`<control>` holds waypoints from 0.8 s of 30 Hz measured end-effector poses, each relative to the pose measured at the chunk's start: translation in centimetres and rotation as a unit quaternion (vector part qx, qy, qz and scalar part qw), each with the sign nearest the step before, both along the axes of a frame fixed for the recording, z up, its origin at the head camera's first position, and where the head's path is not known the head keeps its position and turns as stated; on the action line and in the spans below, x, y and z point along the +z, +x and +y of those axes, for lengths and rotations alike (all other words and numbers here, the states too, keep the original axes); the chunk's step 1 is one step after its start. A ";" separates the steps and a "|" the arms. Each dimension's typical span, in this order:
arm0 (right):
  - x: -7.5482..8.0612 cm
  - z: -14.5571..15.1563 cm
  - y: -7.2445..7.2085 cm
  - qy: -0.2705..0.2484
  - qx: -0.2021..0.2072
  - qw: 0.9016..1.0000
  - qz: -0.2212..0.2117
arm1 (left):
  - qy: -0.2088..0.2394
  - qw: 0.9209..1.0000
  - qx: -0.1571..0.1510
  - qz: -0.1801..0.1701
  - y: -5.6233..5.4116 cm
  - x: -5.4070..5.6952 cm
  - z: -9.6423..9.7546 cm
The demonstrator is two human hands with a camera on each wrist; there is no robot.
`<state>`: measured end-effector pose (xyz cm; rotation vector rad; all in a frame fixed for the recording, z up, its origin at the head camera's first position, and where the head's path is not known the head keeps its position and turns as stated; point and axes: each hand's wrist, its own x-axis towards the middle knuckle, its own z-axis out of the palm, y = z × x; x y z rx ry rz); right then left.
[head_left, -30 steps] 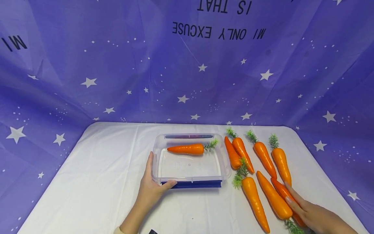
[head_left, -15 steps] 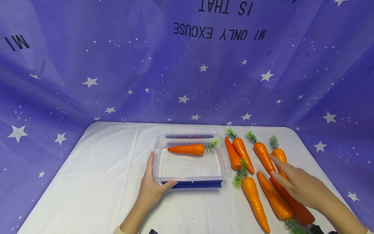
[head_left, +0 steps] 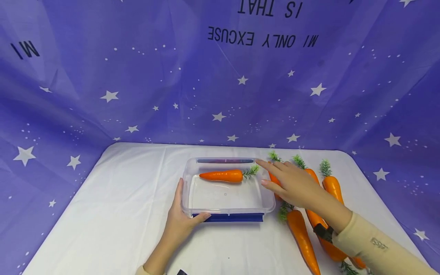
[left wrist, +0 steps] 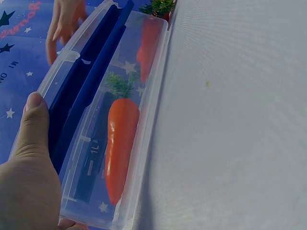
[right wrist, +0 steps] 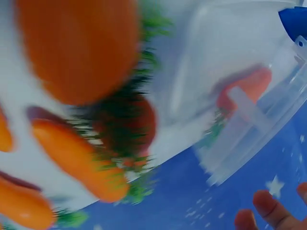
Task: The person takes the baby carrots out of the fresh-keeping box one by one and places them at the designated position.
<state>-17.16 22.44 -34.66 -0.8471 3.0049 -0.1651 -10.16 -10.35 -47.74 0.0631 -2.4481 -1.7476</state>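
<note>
A clear plastic box [head_left: 209, 200] with a blue front latch [head_left: 237, 217] stands on the white cloth. Inside, along the back wall, lies one orange carrot [head_left: 221, 175] with green leaves toward the right. My left hand [head_left: 178, 223] grips the box's front left corner, thumb over the front edge by the latch and fingers round the left side. Over the box's right rim hovers my right hand [head_left: 297, 187], its fingers extended and nothing held. In the right wrist view its fingertips [right wrist: 271, 208] show at the lower right corner, apart from the box.
Several loose carrots lie right of the box, among them a front carrot [head_left: 302, 236] and a far right carrot [head_left: 333, 187]. The right arm and sleeve [head_left: 374, 244] partly cover them. A purple star-printed cloth [head_left: 220, 95] rises behind the table.
My right hand has moved from the carrots at the lower right, up and left to the box's right rim, carrying nothing. The left hand and the boxed carrot stay in place.
</note>
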 end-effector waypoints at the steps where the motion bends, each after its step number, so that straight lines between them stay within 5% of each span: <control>1: 0.0 -0.7 -0.4 0.006 0.009 1.000 0.000 | 0.000 1.000 0.000 -0.001 0.0 0.0 0.0; 11: -0.3 -6.4 -3.3 0.061 0.056 0.996 -0.037 | 0.001 1.000 -0.004 0.004 -0.1 0.0 0.0; 24: -1.4 -10.2 -4.4 0.124 0.048 0.987 -0.088 | -0.004 1.000 -0.004 0.000 0.0 -0.1 -0.1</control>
